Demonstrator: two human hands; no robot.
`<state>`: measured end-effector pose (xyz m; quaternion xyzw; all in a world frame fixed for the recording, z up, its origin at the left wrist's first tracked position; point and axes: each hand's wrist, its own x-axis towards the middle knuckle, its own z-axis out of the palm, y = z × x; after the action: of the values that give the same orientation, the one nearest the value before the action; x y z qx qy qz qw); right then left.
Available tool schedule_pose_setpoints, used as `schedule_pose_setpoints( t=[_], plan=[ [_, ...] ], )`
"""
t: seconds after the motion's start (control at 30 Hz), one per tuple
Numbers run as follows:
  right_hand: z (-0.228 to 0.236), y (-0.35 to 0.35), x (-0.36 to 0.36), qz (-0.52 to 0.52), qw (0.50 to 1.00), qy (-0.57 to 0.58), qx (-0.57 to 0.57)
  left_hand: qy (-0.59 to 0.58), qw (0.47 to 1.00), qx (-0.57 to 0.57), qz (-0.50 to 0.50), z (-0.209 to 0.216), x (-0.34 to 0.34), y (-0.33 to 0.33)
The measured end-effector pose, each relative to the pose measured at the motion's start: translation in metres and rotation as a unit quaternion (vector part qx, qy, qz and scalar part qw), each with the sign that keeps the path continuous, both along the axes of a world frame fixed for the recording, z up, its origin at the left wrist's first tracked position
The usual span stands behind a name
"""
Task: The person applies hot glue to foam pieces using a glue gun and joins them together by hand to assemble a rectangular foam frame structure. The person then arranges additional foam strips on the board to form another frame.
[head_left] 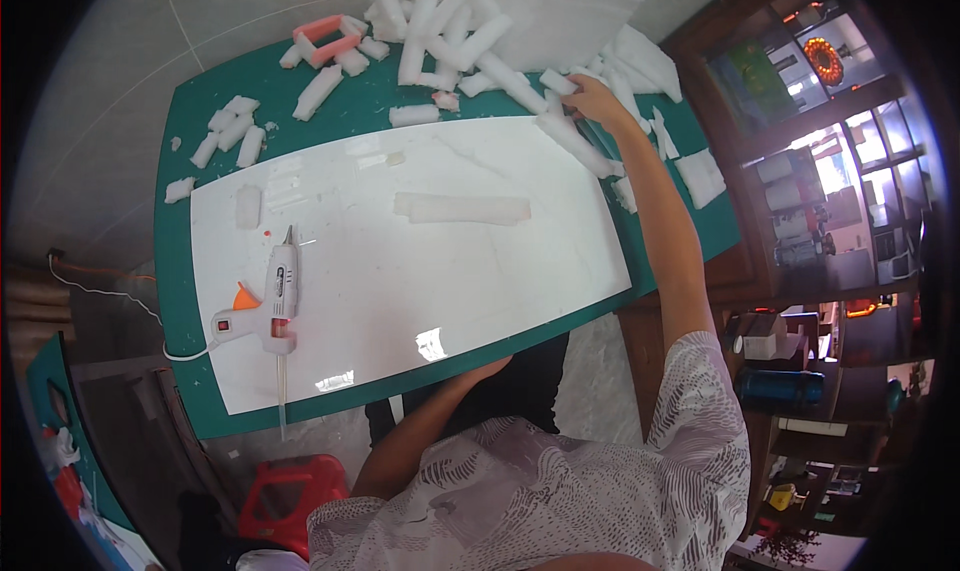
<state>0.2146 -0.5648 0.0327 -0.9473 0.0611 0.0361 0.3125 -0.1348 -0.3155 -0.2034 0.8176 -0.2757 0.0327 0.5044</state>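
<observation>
My right hand (pixel 592 102) reaches to the far right of the table, fingers closed at the end of a short white foam piece (pixel 558 83) beside the foam pile. Near the table's front edge rests my left hand (pixel 487 370), low by my lap, its fingers mostly hidden. A long white foam strip (pixel 465 209) lies on the glossy white board (pixel 400 291) in front of me. On the board's left side is a white glue gun (pixel 284 291) with an orange trigger, a clear glue stick poking out of its back end. A small foam block (pixel 248 207) lies beyond it.
Loose white foam strips (pixel 440 31) heap up along the far edge of the green table mat (pixel 180 271), near a pink foam frame (pixel 327 39). The glue gun's white cord (pixel 188 358) runs off the left edge. A red stool (pixel 290 496) stands on the floor at lower left.
</observation>
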Motion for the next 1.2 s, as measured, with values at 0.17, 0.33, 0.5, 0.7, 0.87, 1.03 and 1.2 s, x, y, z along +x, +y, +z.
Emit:
schedule_pose_setpoints(
  t=[0.17,0.33,0.5,0.7,0.87,1.03,1.2],
  plan=[
    [-0.003,-0.008,-0.002,-0.038,0.997,0.024,0.064,0.04,0.999,-0.025,0.004,0.004,0.001,0.007],
    [-0.013,0.003,-0.005,-0.055,0.998,0.04,0.012,0.054,0.998,0.003,-0.008,0.002,0.003,0.016],
    [-0.013,-0.015,-0.003,-0.032,0.998,-0.048,0.011,0.103,0.994,0.025,-0.031,-0.002,0.004,0.013],
    [0.04,-0.063,-0.081,0.047,0.999,0.008,0.014,0.113,0.993,-0.019,0.018,-0.026,0.003,0.014],
    [0.037,-0.115,-0.112,0.131,0.976,0.169,-0.029,0.114,0.993,0.011,0.003,-0.04,0.01,0.011],
    [0.026,-0.104,-0.099,0.216,0.967,0.085,-0.105,0.139,0.99,0.02,0.029,-0.04,0.011,0.013],
    [0.026,-0.094,-0.092,0.215,0.965,0.081,-0.128,0.134,0.99,0.013,0.029,-0.029,0.011,0.008]
  ],
)
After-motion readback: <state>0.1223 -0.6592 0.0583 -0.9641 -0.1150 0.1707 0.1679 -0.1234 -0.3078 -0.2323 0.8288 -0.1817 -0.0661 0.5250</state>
